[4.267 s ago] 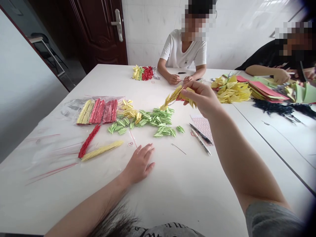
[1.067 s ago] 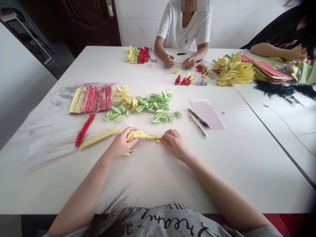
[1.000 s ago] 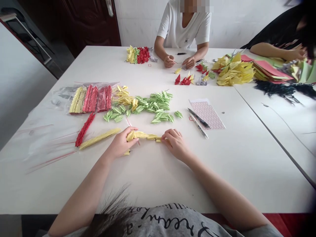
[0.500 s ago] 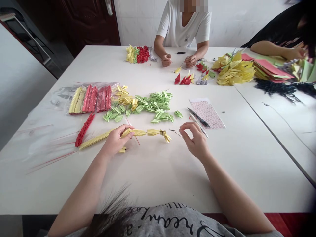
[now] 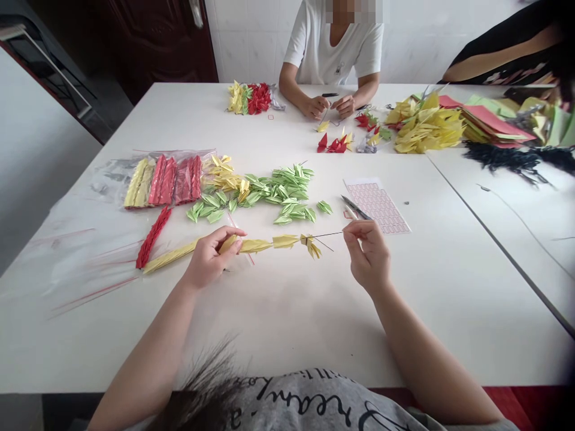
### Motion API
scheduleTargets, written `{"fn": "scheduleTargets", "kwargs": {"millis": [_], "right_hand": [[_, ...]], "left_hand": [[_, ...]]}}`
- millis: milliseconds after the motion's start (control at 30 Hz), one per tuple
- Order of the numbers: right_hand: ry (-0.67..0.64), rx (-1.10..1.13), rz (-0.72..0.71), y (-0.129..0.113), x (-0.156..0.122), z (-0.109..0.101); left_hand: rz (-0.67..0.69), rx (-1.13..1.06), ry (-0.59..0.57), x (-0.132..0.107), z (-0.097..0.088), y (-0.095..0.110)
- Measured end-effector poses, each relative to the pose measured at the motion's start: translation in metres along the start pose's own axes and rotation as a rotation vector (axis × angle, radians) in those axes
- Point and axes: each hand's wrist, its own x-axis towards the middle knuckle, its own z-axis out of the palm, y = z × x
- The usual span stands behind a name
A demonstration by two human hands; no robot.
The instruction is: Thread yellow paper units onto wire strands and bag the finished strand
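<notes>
My left hand (image 5: 210, 258) is closed on the left end of a string of yellow folded paper pieces (image 5: 269, 243) lying just above the white table (image 5: 287, 323). My right hand (image 5: 368, 254) pinches a thin needle or wire (image 5: 330, 234) that runs out of the string's right end. The paper pieces sit spaced apart along the wire. A longer yellow strand (image 5: 168, 258) and a red strand (image 5: 153, 236) lie to the left of my left hand.
Loose green paper pieces (image 5: 278, 197) and a bag of red and yellow strands (image 5: 162, 181) lie beyond my hands. A sticker sheet (image 5: 380, 206) and pens (image 5: 354, 208) sit right. Two other people work at the far side beside a yellow paper pile (image 5: 424, 129).
My right hand has drawn the wire out to the right, away from the left hand. The yellow pieces have spread apart along it. The person opposite has brought both hands together.
</notes>
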Motion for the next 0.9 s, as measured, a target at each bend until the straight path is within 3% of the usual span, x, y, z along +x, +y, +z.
{"fn": "scheduleTargets", "kwargs": {"millis": [133,200,300,467,567,667,900], "right_hand": [[-0.114,0.148,0.138,-0.001,-0.008,0.010],[-0.185,0.199,0.197,-0.004,-0.014,0.017],[-0.275,0.259,0.251,-0.009,-0.019,0.023],[-0.295,0.328,0.242,-0.018,-0.020,0.027],[-0.291,0.414,0.265,-0.022,-0.018,0.026],[-0.243,0.503,0.327,-0.025,-0.013,0.024],[-0.095,0.573,0.499,-0.020,-0.001,0.010]], "left_hand": [[0.170,0.482,0.017,0.001,0.011,-0.004],[0.264,0.610,0.032,0.002,0.020,-0.002],[0.391,0.581,-0.025,0.002,0.038,0.010],[0.555,0.473,-0.249,0.010,0.068,0.037],[0.521,0.425,-0.315,0.018,0.086,0.038],[0.443,0.385,-0.293,0.022,0.097,0.029],[0.392,0.387,-0.236,0.016,0.106,0.012]]}}
